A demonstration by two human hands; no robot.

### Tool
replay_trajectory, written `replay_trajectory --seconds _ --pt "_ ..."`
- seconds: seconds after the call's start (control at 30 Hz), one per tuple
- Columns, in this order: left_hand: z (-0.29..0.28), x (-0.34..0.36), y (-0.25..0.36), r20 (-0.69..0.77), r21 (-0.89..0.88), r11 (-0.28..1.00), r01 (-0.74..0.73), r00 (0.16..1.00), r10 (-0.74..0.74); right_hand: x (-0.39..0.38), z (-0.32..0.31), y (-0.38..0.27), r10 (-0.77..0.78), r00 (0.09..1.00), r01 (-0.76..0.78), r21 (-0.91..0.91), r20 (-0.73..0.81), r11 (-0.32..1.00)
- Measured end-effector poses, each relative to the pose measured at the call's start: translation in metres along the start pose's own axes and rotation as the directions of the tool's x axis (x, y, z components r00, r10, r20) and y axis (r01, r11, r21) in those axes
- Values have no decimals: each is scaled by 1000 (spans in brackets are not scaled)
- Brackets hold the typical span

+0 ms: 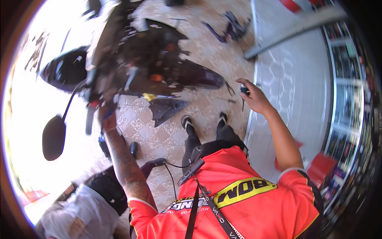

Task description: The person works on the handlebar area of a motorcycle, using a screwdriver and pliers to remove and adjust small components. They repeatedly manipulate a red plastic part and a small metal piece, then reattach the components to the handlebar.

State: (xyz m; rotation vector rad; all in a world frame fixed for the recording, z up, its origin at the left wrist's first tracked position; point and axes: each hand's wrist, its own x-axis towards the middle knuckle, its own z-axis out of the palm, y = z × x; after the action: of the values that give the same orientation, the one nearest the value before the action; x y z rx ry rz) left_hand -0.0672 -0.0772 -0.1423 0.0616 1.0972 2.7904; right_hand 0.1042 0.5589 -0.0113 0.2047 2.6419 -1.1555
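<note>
A partly dismantled dark motorcycle (pixel 159 59), blurred, fills the upper middle, with a black mirror (pixel 53 137) on the left. My left hand (pixel 107 115) is at its handlebar end, beside a small red part; its fingers are smeared and partly hidden, so their grip is unclear. My right hand (pixel 250 95), raised to the right of the front bodywork, is closed on a small black object (pixel 244 90) with a thin metal shaft pointing down, apparently a key. A dark loose panel (pixel 165 111) lies on the tiled floor below the motorcycle.
Another person in a white shirt (pixel 79 211) crouches at lower left. Dark loose parts (pixel 229 30) lie on the floor at top. A metal bar (pixel 294 30) slants over a pale step (pixel 290 91) on the right, beside glass display shelves (pixel 344 99) and a red object (pixel 320 169).
</note>
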Motion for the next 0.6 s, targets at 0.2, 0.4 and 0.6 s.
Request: replay_trajectory --seconds 0.2,0.4,0.6 --pt "-19 -8 35 268 -763 562 319 948 -174 -17 104 283 465 863 -373 -372 196 850" --pt "27 -17 29 61 -950 299 90 992 -107 2 225 494 657 703 -516 -441 272 734" --pt "39 -38 58 -453 -197 972 -130 891 28 46 347 631 646 718 -502 -450 259 738"
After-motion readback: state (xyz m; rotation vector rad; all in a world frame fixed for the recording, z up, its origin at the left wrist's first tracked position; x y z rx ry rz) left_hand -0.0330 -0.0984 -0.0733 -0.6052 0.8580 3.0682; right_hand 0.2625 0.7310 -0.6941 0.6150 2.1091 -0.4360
